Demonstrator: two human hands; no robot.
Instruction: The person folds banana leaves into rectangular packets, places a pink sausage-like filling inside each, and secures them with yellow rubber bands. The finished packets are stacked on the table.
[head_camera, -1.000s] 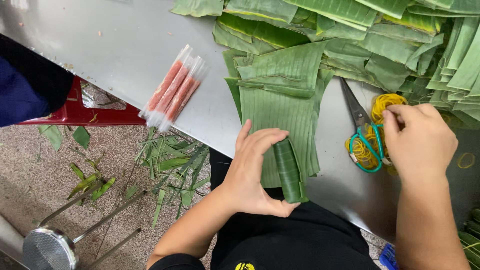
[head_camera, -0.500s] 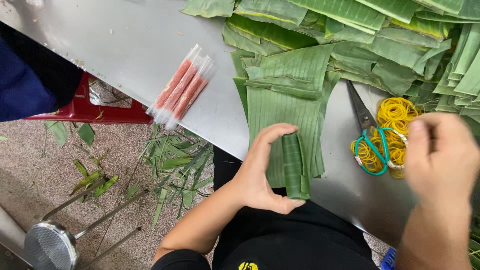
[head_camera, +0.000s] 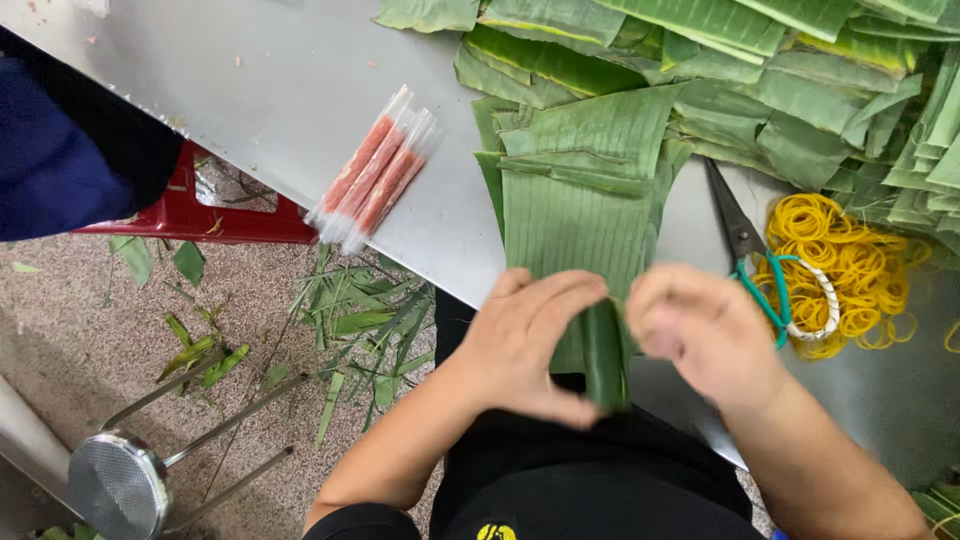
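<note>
My left hand (head_camera: 532, 345) grips a short roll wrapped in banana leaf (head_camera: 603, 352) at the near edge of the steel table (head_camera: 250, 110). My right hand (head_camera: 705, 338) is right beside the roll, blurred, with its fingers curled; whether it holds anything I cannot tell. A stack of cut banana leaf pieces (head_camera: 575, 190) lies just beyond both hands. Several pink sausage sticks in clear plastic (head_camera: 375, 170) lie on the table to the left.
A pile of yellow rubber bands (head_camera: 850, 270) and scissors with a teal handle (head_camera: 745, 250) lie to the right. More banana leaves (head_camera: 760, 70) cover the far side. A red stool (head_camera: 200, 215), leaf scraps (head_camera: 360, 310) and a metal stool (head_camera: 120, 485) are on the floor.
My right hand has come from the rubber band pile to the leaf roll. The left hand kept its grip on the roll and shifted slightly right.
</note>
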